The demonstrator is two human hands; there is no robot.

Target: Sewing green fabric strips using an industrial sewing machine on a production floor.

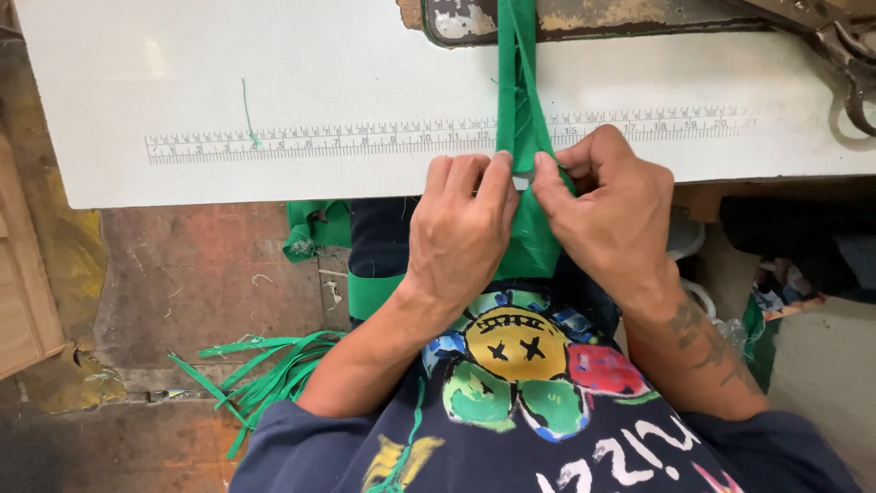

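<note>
Spanning the upper frame, a white, cloth-textured desk [274, 91] with a printed ruler strip [365, 139] is seen above a worn reddish floor [182, 274]. A narrow green fabric strip [518, 82] is laid across the desk edge, running under a chipped metal plate [593, 18]. It is pinched by the left hand [461, 233] and right hand [607, 215], fingers closed. Loose green strips [265, 374] are piled on the floor.

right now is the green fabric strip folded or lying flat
Folded: both hands, left and right, pinch the green fabric strip into a lengthwise crease.
</note>
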